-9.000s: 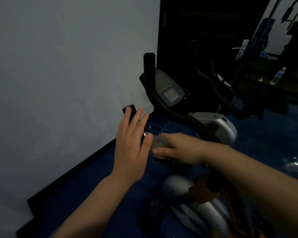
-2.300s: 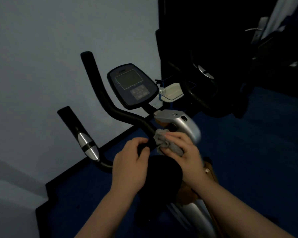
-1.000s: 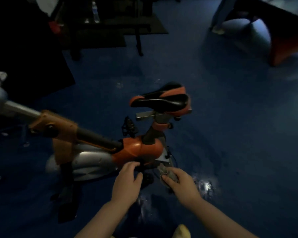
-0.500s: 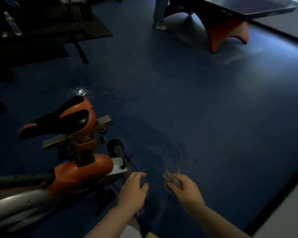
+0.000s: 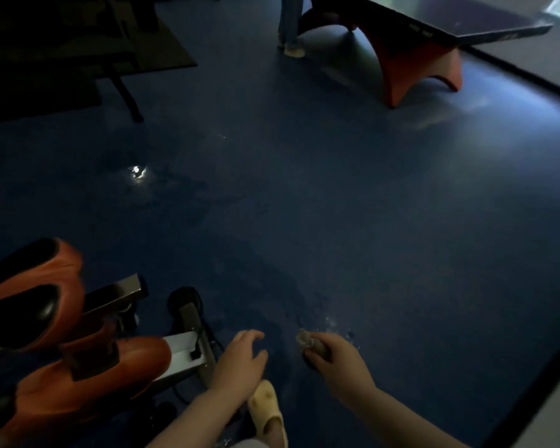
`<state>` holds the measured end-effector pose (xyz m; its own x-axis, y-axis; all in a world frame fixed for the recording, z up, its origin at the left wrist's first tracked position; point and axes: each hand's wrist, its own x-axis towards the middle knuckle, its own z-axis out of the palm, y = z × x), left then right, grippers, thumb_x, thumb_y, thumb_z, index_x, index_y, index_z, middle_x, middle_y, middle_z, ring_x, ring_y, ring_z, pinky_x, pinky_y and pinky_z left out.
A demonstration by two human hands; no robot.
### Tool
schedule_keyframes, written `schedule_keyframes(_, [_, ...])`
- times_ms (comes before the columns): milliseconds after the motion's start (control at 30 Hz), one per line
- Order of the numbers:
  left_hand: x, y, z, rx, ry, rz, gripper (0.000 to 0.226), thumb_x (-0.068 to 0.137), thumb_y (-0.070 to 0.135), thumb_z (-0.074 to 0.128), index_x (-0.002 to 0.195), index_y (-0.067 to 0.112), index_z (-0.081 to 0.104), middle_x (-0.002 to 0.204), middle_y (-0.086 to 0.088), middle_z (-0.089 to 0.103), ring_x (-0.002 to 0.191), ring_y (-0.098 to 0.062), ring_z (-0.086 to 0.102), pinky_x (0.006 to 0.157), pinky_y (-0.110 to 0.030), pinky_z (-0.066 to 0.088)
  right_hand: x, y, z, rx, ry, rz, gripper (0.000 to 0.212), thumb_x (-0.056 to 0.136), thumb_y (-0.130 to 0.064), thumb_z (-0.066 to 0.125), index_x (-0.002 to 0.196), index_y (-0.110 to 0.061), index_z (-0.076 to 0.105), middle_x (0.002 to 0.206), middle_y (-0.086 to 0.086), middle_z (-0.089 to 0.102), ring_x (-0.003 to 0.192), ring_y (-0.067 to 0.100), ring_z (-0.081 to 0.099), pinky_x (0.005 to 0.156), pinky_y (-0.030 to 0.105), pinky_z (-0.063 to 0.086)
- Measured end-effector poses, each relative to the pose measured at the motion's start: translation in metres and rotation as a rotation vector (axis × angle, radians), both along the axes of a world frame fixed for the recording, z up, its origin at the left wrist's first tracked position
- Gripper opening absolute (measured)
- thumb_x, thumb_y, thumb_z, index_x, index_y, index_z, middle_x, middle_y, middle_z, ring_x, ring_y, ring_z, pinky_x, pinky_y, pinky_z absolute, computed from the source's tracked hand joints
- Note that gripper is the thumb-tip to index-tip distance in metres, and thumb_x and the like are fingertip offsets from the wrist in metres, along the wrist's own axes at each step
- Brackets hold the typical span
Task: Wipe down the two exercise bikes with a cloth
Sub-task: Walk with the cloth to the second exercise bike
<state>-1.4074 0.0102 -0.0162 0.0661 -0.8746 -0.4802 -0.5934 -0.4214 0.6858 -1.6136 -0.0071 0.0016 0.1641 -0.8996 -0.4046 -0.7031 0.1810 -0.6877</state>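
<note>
Head view: right hand (image 5: pixel 338 363) grips the bunched cloth (image 5: pixel 307 342) at lower centre, off the bike (image 5: pixel 78 367) at lower left. Left hand (image 5: pixel 240 360) hangs loosely curled, empty. Judged between wiping passes; next, cloth returns to the frame.

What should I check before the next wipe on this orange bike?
1. Cloth in hand: ok, the right hand grips it, bunched.
2. Cloth touching the bike: not ok, it is over bare floor, apart from the frame.
3. Left hand free: ok, fingers relaxed, holding nothing.
4. Saddle in view: ok, at the left edge.
5. Second bike in view: not ok, none visible.
6. Cloth clean enough: cannot tell, too dim.
</note>
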Motion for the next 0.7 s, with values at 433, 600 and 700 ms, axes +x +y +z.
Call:
schedule_keyframes(433, [0.008, -0.147, 0.025, -0.088, -0.018, 0.152, 0.032, 0.094, 0.026, 0.052, 0.126, 0.023, 0.051, 0.13, 0.006, 0.047, 0.117, -0.011, 0.049, 0.103, -0.03, 0.039, 0.002, -0.2, 0.016, -0.086, 0.088, 0.281, 0.014, 0.085, -0.041, 0.061, 0.098, -0.041, 0.06, 0.096, -0.011, 0.058, 0.09, 0.007, 0.053, 0.08, 0.029, 0.046])
schedule_keyframes(600, [0.023, -0.19, 0.016, -0.089, -0.037, 0.38, 0.033, 0.094, 0.023, 0.053, 0.127, 0.02, 0.051, 0.132, 0.003, 0.047, 0.119, -0.014, 0.05, 0.104, -0.032, 0.04, 0.027, -0.281, 0.007, -0.073, 0.108, 0.435, 0.029, 0.084, -0.048, 0.058, 0.111, -0.037, 0.059, 0.102, -0.01, 0.056, 0.093, 0.008, 0.052, 0.079, 0.026, 0.042])
schedule_keyframes(700, [0.021, -0.217, 0.016, -0.062, -0.034, 0.497, 0.033, 0.094, 0.024, 0.051, 0.127, 0.022, 0.051, 0.132, 0.004, 0.047, 0.117, -0.013, 0.05, 0.103, -0.031, 0.04, 0.041, -0.331, 0.007, -0.076, 0.113, 0.556, 0.029, 0.084, -0.051, 0.056, 0.11, -0.037, 0.059, 0.101, -0.012, 0.055, 0.092, 0.007, 0.052, 0.077, 0.025, 0.041])
